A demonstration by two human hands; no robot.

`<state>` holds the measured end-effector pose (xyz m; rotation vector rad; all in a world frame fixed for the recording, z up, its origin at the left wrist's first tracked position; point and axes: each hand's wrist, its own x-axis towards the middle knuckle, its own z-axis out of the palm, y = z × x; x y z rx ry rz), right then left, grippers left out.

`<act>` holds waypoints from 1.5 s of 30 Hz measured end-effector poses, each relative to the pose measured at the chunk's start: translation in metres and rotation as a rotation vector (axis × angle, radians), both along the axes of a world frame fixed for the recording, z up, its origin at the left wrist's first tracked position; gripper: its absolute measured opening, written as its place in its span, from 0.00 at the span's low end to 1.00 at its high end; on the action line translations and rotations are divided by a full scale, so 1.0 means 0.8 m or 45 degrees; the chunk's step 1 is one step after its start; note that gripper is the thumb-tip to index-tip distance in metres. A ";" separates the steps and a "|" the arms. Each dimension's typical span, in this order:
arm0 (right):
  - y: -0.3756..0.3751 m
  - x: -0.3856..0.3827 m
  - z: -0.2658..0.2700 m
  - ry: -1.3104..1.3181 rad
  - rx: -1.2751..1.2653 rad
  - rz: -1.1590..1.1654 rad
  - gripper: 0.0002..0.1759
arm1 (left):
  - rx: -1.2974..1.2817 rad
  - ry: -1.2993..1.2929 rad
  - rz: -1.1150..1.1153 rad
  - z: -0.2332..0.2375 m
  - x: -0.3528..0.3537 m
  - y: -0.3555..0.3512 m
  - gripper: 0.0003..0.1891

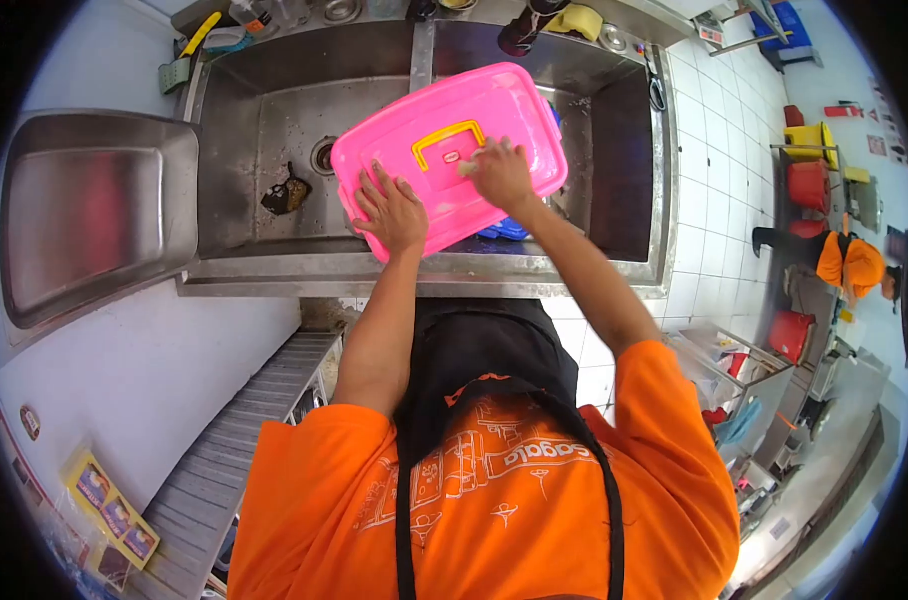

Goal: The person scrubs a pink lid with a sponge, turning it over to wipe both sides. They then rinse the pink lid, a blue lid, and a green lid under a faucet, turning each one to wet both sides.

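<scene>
the pink plastic lid (514,100) with its yellow handle (446,135) lies tilted over the double sink (424,270), upper middle of the frame. the left hand (392,208) is spread wide on its lower left part; the right hand (501,178) is curled narrow beside the handle, whether around something i cannot tell. a dark scrap (286,190) lies left, near the drain (323,156).

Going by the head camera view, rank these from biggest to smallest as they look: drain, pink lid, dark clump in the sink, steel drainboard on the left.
Pink lid and steel drainboard: too close to rank
Dark clump
Drain, the part showing beside the lid
</scene>
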<state>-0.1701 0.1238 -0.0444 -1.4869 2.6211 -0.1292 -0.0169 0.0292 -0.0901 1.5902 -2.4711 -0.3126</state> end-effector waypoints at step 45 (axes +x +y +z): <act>-0.017 0.061 -0.084 -0.415 -0.650 -0.101 0.14 | -0.047 -0.301 -0.851 0.047 -0.088 -0.074 0.24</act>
